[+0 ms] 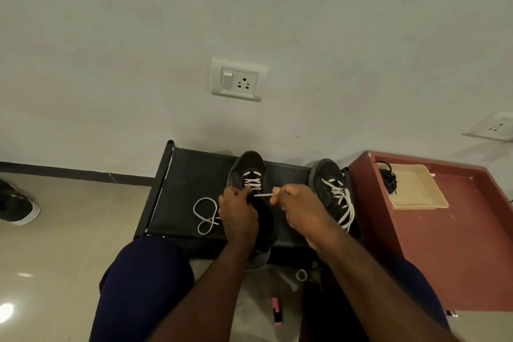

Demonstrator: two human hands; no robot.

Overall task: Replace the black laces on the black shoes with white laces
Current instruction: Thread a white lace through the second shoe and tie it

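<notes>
Right grip (294, 203) pinched on white lace (262, 195) end beside black shoe (248, 164); left grip (236, 204) pinched on lace at eyelets

No words, brands, numbers or signs can be read. The socket plate (236, 80) on the wall shows only a switch and pin holes. Any mark on the shoes (248, 164) is too small and dim to make out, and the pink thing (276, 311) on the floor is too blurred to tell.
</notes>
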